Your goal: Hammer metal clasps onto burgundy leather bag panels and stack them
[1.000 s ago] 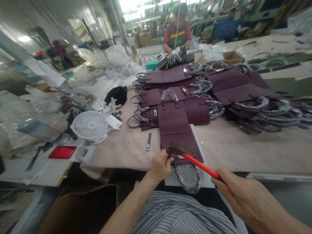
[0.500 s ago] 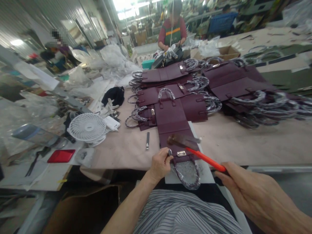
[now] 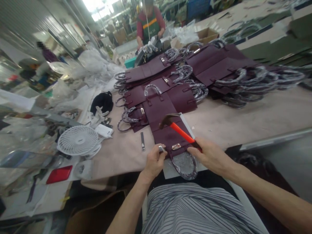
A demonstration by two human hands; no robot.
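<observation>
Fingers of our right hand (image 3: pixel 209 154) are closed around the red handle of a hammer (image 3: pixel 181 132), its head over a flat burgundy bag (image 3: pixel 161 110); from the head camera, we cannot tell whether they touch. The bag lies before us on the bench (image 3: pixel 126 156), its far end across more burgundy bags (image 3: pixel 146 73). At its near left edge, our left hand (image 3: pixel 154 159) pinches a small silvery piece (image 3: pixel 161 148), partly hidden by the fingers. On the bag's near end we see a metal clasp (image 3: pixel 176 147) and a plastic-wrapped carrying loop (image 3: pixel 186 176). Just left of the bag lies a small clipper-like tool (image 3: pixel 142 141); farther left stands a white fan (image 3: pixel 78 140). Well beyond the bag, a co-worker (image 3: pixel 149 26) in a green apron handles something dark.
</observation>
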